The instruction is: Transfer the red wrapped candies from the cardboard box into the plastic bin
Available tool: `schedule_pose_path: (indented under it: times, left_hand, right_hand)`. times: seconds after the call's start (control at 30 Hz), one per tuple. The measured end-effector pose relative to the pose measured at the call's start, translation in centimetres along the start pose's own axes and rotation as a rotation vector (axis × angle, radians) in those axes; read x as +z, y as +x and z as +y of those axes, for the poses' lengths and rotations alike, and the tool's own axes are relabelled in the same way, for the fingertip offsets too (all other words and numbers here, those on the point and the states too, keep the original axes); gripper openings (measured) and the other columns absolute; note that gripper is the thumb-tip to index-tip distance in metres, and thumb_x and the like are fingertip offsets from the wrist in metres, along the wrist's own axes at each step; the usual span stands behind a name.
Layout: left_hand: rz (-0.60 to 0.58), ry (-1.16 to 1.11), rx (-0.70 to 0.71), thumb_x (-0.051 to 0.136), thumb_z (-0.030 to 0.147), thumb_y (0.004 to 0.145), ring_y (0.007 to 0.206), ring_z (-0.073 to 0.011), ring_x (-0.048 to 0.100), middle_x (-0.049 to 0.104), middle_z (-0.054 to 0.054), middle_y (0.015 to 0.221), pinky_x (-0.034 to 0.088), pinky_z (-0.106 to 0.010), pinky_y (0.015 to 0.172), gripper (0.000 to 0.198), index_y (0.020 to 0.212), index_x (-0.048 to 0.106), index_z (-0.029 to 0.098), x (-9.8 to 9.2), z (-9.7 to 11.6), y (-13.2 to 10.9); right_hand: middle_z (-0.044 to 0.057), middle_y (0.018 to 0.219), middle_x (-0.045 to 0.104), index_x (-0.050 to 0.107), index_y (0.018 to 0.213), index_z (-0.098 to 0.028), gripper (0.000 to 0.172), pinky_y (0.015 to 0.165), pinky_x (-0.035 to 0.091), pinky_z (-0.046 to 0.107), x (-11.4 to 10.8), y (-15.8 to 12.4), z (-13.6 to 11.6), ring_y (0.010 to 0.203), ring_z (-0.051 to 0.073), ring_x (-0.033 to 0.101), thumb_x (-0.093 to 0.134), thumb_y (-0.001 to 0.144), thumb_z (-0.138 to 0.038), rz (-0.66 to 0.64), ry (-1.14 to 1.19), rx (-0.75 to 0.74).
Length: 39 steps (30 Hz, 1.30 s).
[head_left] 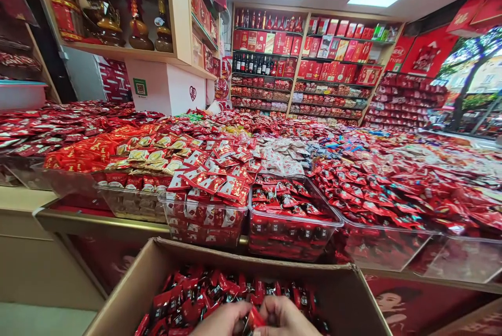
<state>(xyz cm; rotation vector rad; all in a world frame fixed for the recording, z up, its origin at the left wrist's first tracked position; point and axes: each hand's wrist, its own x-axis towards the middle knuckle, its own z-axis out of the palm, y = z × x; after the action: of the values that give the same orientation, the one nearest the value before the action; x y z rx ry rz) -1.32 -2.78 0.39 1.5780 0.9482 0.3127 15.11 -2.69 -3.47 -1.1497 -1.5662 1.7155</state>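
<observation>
Shelving (pixel 299 58), full width of the rear wall, stocked with bottles, red gift boxes and bagged goods. Worktop (pixel 98 221), crossing the whole view, brass-coloured front edge, heaped with wrapped sweets, mostly red, with some white, gold and blue. Cabinet (pixel 180 11), pale wood, upper left, holding brown gourd-shaped bottles. Box (pixel 337 294), one, brown cardboard, open-topped, set against the front of the worktop, below the tubs; a layer of red-and-black packets (pixel 184 294) covers its floor. Tubs, clear plastic, in a row along the front edge: one (pixel 298 219) of red-and-black packets directly behind the box, its fill lower at the front; to its left, another (pixel 204 204) of red-and-white packets, piled above the rim. Hands, two, bare, reaching in from the bottom edge, wrists cut off by the frame, both low over the box, fingers curled inward and nearly meeting. Left hand (pixel 227 317): angled up and to the right, fingertips against the near packet; underside hidden, so whether it grips cannot be told. Right hand (pixel 285 315): angled up and to the left, finger and thumb pinched on the same item. Packet (pixel 255 318), single, red, partly covered, lying between the two sets of fingertips, above the loose ones.
</observation>
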Motion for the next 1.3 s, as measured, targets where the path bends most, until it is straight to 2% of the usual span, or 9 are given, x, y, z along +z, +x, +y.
schedule_pose_path:
  times: [0.17,0.47,0.8,0.87,0.97,1.03,1.13,1.2,1.3]
  left_hand:
    - [0.026,-0.377,0.058,0.055,0.016,0.065,0.059,-0.0123,0.055,0.061,-0.001,0.078,0.041,-0.023,0.053,0.037,0.102,0.05,0.017,-0.2,2.5,-0.8]
    - [0.052,-0.522,0.032,0.048,0.023,0.075,0.063,-0.0119,0.06,0.061,-0.006,0.084,0.036,-0.019,0.051,0.04,0.114,0.041,0.017,-0.2,3.7,-1.0]
    - [0.202,-0.523,-0.014,0.049,0.041,0.071,0.056,-0.011,0.055,0.058,0.001,0.061,0.034,-0.02,0.049,0.031,0.084,0.056,0.013,0.2,3.3,-0.9]
    - [0.178,-0.618,-0.027,0.051,0.041,0.07,0.055,-0.0108,0.054,0.057,0.001,0.06,0.033,-0.02,0.05,0.029,0.078,0.054,0.013,0.3,3.1,-0.8]
    - [0.068,-0.796,-0.063,0.051,0.043,0.07,0.05,-0.0102,0.053,0.058,0.0,0.061,0.031,-0.02,0.048,0.028,0.079,0.048,0.016,0.6,2.5,-0.6]
    - [0.012,-0.863,-0.067,0.053,0.045,0.068,0.049,-0.0098,0.052,0.057,0.0,0.063,0.032,-0.02,0.048,0.03,0.08,0.046,0.019,0.9,2.1,-0.4]
    - [0.075,-0.77,-0.047,0.053,0.05,0.065,0.059,-0.0115,0.052,0.056,0.001,0.07,0.037,-0.024,0.055,0.034,0.08,0.05,0.02,1.0,1.3,-0.1]
    - [0.135,-0.615,-0.011,0.048,0.054,0.066,0.068,-0.0139,0.053,0.057,-0.001,0.077,0.038,-0.026,0.063,0.04,0.087,0.052,0.02,1.0,1.0,0.0]
    - [0.11,-0.473,0.108,0.05,0.05,0.067,0.074,-0.0153,0.053,0.059,-0.002,0.078,0.037,-0.028,0.07,0.049,0.105,0.047,0.019,0.8,0.8,0.0]
  right_hand:
    - [-0.002,0.049,0.052,0.044,0.061,-0.014,0.031,0.048,0.034,0.021,0.1,-1.4,-3.4,0.045,0.007,0.045,0.057,0.064,-0.042,0.106,0.273,-0.04]
    - [-0.001,0.056,0.054,0.049,0.071,-0.013,0.024,0.056,0.035,0.021,-0.6,-2.6,-5.8,0.055,0.009,0.052,0.048,0.075,-0.036,0.187,0.396,-0.058]
    - [-0.001,0.057,0.054,0.048,0.064,-0.014,0.027,0.054,0.039,0.022,-0.1,-2.6,-4.6,0.055,0.01,0.051,0.048,0.074,-0.04,0.214,0.124,-0.165]
    - [0.001,0.067,0.056,0.049,0.078,-0.016,0.023,0.058,0.041,0.024,-0.1,-2.8,-4.5,0.063,0.012,0.053,0.051,0.072,-0.038,0.191,0.132,-0.215]
    - [0.005,0.091,0.055,0.036,0.11,-0.023,0.052,0.066,0.043,0.026,-0.2,-3.3,-4.9,0.087,0.017,0.051,0.059,0.066,-0.033,0.125,0.108,-0.317]
    - [0.007,0.1,0.052,0.039,0.111,-0.025,0.049,0.073,0.041,0.028,-0.3,-3.4,-5.2,0.096,0.018,0.046,0.059,0.066,-0.031,0.104,-0.053,-0.424]
    - [0.006,0.086,0.057,0.055,0.088,-0.02,0.024,0.069,0.04,0.025,-0.5,-3.1,-5.0,0.079,0.016,0.051,0.056,0.068,-0.033,0.151,-0.331,-0.507]
    - [0.001,0.066,0.057,0.056,0.079,-0.017,0.024,0.056,0.039,0.02,-0.6,-2.6,-4.6,0.059,0.011,0.049,0.057,0.065,-0.037,0.214,-0.404,-0.415]
    - [-0.002,0.055,0.052,0.055,0.071,-0.015,0.028,0.049,0.034,0.018,-0.6,-2.1,-3.9,0.051,0.009,0.043,0.057,0.063,-0.043,0.268,-0.448,-0.309]
